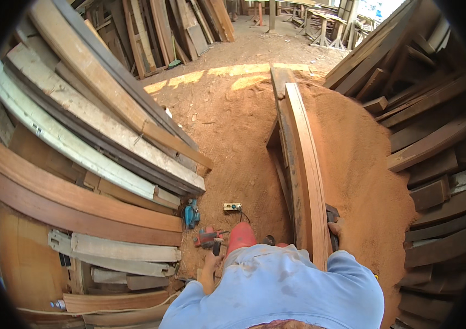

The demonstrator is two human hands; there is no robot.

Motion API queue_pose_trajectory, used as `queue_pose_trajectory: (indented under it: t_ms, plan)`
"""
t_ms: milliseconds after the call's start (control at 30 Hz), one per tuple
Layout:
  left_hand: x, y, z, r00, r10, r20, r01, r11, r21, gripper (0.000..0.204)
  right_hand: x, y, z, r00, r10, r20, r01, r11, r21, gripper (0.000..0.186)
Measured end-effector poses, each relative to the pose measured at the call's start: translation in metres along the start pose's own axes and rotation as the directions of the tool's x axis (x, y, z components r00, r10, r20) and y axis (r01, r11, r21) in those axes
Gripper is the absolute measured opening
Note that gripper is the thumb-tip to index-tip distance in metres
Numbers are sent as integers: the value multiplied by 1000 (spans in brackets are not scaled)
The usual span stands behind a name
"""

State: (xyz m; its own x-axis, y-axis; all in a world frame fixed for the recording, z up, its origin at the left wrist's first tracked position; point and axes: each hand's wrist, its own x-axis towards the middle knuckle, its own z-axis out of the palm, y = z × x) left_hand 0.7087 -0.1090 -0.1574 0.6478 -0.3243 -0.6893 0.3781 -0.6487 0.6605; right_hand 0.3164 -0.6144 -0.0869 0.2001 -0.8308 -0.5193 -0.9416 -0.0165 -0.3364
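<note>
A long reddish-brown timber beam lies lengthwise ahead of me on a dark plank bench. At its near right side, my right hand is closed around a dark tool; its kind is partly hidden by the hand and the beam. Low on my left, my left hand is closed at a short black handle. Just beyond this handle is a red power tool, and I cannot tell whether the two are joined.
Stacked boards line the left side, and more timber is piled on the right. A teal power tool and a socket block with a black cord lie on the ground. Sawdust covers the ground right of the beam.
</note>
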Motion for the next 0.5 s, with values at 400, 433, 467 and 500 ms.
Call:
queue_pose_trajectory:
  t_ms: [400, 433, 467, 500]
  plan:
    - [143, 199, 41, 994, -83, 64, 47, 900, 433, 39, 94, -174, -64, 988, -22, -152, 78, 926, 369, 79]
    - [176, 211, 39, 995, 79, 55, -97, 837, 538, 41, 102, -215, -73, 985, -90, -149, 127, 956, 264, 84]
    - [205, 234, 43, 991, 121, 57, -133, 827, 546, 40, 105, -255, -88, 979, -143, -145, 166, 973, 161, 88]
    - [235, 266, 52, 983, 167, 70, -178, 813, 554, 39, 116, -283, -96, 978, -154, -142, 175, 974, 147, 93]
